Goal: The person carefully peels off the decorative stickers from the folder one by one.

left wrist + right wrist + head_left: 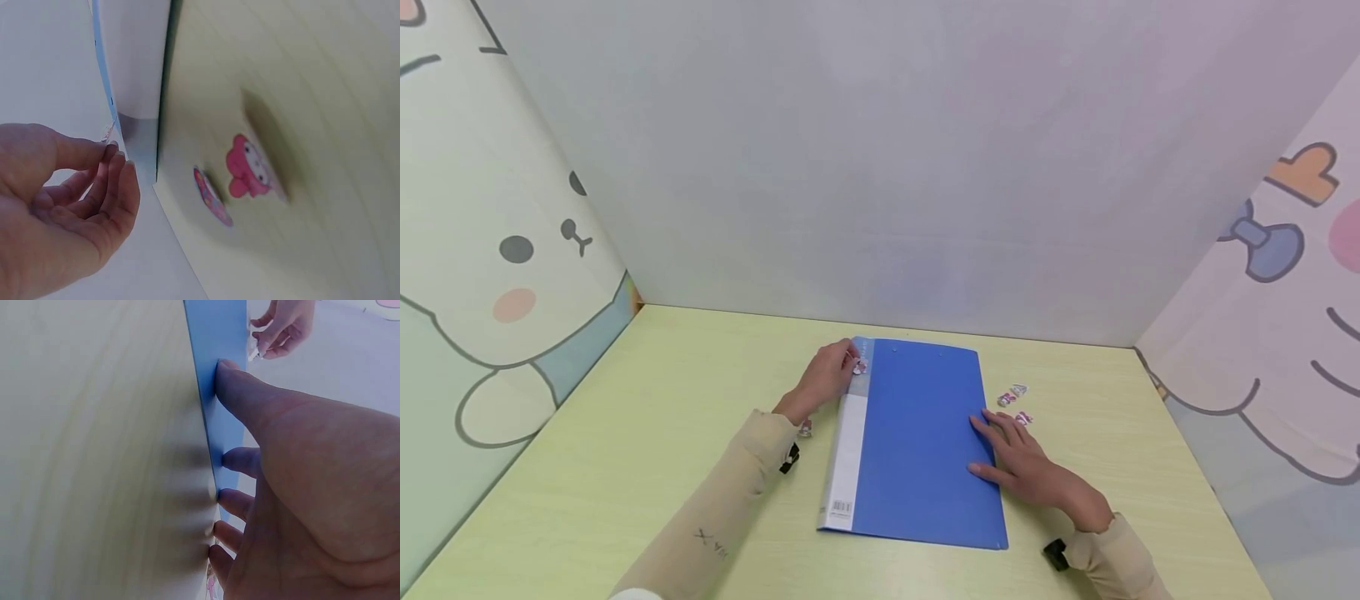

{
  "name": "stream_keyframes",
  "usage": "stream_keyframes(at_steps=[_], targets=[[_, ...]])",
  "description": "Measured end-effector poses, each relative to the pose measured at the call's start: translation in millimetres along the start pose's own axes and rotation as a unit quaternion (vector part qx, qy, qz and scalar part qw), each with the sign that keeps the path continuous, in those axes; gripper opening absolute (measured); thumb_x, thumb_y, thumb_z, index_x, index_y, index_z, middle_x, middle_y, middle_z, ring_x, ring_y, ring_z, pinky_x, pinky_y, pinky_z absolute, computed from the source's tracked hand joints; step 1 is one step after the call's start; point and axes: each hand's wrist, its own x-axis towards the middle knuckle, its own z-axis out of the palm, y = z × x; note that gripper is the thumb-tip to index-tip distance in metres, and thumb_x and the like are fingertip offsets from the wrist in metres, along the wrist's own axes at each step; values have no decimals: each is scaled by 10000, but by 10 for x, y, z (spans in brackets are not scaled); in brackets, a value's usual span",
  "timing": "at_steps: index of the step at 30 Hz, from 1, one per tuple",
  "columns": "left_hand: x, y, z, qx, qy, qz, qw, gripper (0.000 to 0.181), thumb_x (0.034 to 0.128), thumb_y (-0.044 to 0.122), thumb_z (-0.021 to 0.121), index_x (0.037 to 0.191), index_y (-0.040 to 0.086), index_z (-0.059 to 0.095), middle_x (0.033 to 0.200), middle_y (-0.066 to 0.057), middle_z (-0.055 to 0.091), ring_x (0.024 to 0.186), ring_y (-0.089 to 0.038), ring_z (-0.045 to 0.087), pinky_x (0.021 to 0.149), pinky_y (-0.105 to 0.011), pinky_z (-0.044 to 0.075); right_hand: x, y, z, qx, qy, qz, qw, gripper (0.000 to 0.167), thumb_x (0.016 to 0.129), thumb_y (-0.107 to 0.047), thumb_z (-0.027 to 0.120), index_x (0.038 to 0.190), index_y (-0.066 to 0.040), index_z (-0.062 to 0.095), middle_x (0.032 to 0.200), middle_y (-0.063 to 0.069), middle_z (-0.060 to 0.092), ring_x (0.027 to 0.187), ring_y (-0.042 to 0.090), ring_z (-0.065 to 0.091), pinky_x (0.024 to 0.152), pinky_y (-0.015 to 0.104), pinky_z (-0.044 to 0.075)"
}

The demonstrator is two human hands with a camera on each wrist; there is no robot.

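A blue binder folder (925, 442) lies closed on the table, its pale spine strip (848, 450) on the left. At the top of that strip, my left hand (823, 377) pinches a small cartoon sticker (861, 367) between thumb and fingertips. In the left wrist view only a sliver of it shows; whether it touches the folder I cannot tell. My right hand (1026, 467) rests on the folder's right edge, fingers spread, with thumb and fingertips on the blue cover (219, 337). Some of its fingers reach past the edge to the tabletop.
Several small stickers (1006, 400) lie right of the folder, close to the right hand. Left of it, a pink character sticker (250, 167) and a colourful oval one (212, 197) are on the pale wooden table (647, 400). Cartoon-printed cloth walls (512, 183) enclose the table.
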Motion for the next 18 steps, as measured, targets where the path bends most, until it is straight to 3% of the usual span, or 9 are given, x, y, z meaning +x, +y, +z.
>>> stream_keyframes(at_steps=[7,18], targets=[[-44,-81,-54,-39,-87,-218,9997,130,1048,21,516,1091,-14,633,1002,-127,679,858,-226,621,738,-364,526,3,-15,-15,102,-76,59,9999,745,1023,-356,634,1582,17,313,1626,261,215,1471,465,198,1117,693,221],[-105,-217,-181,71,-44,-249,9997,112,1047,9,522,1077,-32,621,996,-155,672,806,-223,595,709,-358,505,-12,-82,-29,-180,357,-391,9984,701,1015,-345,651,1546,23,378,1549,306,315,1370,492,309,1006,685,320]])
